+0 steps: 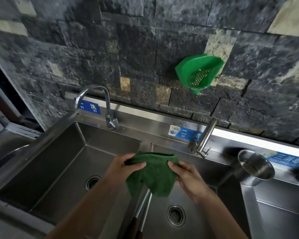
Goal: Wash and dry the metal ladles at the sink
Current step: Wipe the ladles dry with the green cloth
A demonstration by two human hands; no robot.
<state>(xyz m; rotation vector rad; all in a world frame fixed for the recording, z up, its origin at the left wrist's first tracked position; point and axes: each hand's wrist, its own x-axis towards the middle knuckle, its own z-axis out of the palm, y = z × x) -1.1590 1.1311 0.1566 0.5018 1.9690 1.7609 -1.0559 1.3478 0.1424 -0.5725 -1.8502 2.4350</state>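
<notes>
A green cloth [155,176] hangs over the divider between the left and middle sink basins. My left hand [126,167] pinches its upper left edge, and my right hand [186,175] pinches its upper right edge. Below the cloth two metal ladle handles [143,209] stick out towards me, one ending in a dark grip. The ladle bowls are hidden under the cloth.
The left basin [47,169] and the middle basin [188,226] each have a round drain. A curved tap [100,100] stands behind the left basin and a straight tap [205,137] behind the middle one. A steel cup [254,166] sits at right. A green strainer [198,73] hangs on the stone wall.
</notes>
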